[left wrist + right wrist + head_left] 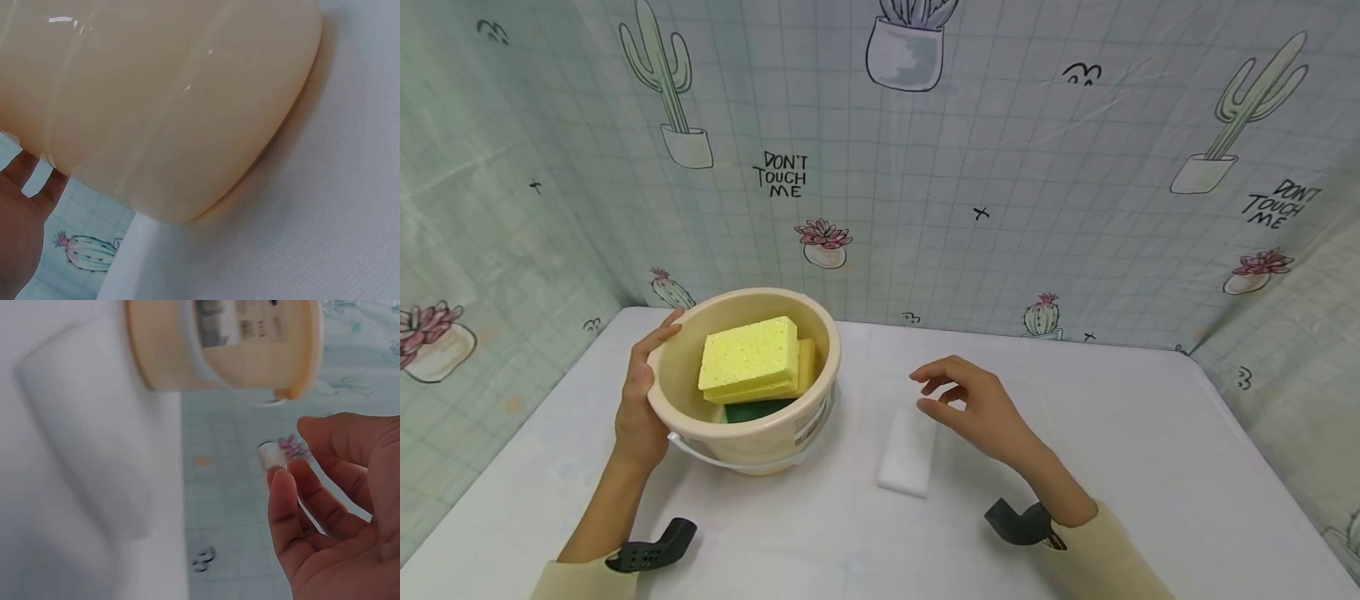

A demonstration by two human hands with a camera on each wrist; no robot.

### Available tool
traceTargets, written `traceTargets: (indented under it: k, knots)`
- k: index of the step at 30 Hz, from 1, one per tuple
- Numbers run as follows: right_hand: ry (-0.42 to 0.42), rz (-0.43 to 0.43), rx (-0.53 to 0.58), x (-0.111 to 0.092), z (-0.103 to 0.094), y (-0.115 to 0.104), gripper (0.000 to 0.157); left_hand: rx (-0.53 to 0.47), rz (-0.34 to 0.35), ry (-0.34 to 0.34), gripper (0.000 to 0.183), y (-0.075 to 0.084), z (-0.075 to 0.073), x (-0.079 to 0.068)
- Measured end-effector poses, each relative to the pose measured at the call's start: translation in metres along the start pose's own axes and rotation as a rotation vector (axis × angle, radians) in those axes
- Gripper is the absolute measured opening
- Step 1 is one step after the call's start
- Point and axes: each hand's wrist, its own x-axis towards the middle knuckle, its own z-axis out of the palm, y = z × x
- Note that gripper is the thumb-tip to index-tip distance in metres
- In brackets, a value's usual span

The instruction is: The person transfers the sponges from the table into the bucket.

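Note:
A cream bucket [741,442] stands on the left of the table with a white handle hanging down its front. My left hand [642,400] holds its left side, fingers curved round the outside just under the rim. Inside the bucket lie a bright yellow sponge [748,358], another yellow block [807,367] partly hidden beneath it, and something dark green [756,410] lower down. My right hand [981,408] hovers right above a white rectangular block [907,458] on the table. Its fingers are loosely bent, with a gap between thumb and forefinger and nothing in it.
A white cloth covers the table [1120,433]. Behind it and at both sides hang pale gridded curtains [970,267] printed with cacti and lettering. Each wrist carries a black device [655,546]. A printed label [244,324] is on the bucket's side.

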Motion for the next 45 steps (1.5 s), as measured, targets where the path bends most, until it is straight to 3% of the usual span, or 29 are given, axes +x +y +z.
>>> traceTargets:
  k: [9,13,26,31,36,45]
  knots:
    - [-0.091,0.165,0.171,-0.018,0.010,0.046,0.032,-0.014,-0.007,0.002,0.047,0.000,0.000,0.000]
    - [-0.113,0.192,0.197,-0.021,0.013,0.056,0.036,-0.026,-0.015,-0.006,0.047,0.001,-0.001,-0.002]
    - [-0.234,0.055,0.208,-0.025,0.010,0.075,0.053,-0.035,0.000,-0.010,0.048,0.001,-0.002,-0.002]
    - [-0.286,0.020,0.176,-0.027,0.009,0.095,0.056,-0.026,-0.007,-0.009,0.048,0.000,-0.002,-0.001]
    - [-0.307,0.048,0.130,-0.029,0.009,0.109,0.059,-0.013,-0.008,-0.009,0.048,0.000,-0.002,0.000]
    - [-0.375,0.093,0.120,-0.031,0.004,0.107,0.064,-0.019,-0.009,-0.008,0.048,-0.001,-0.002,0.000]
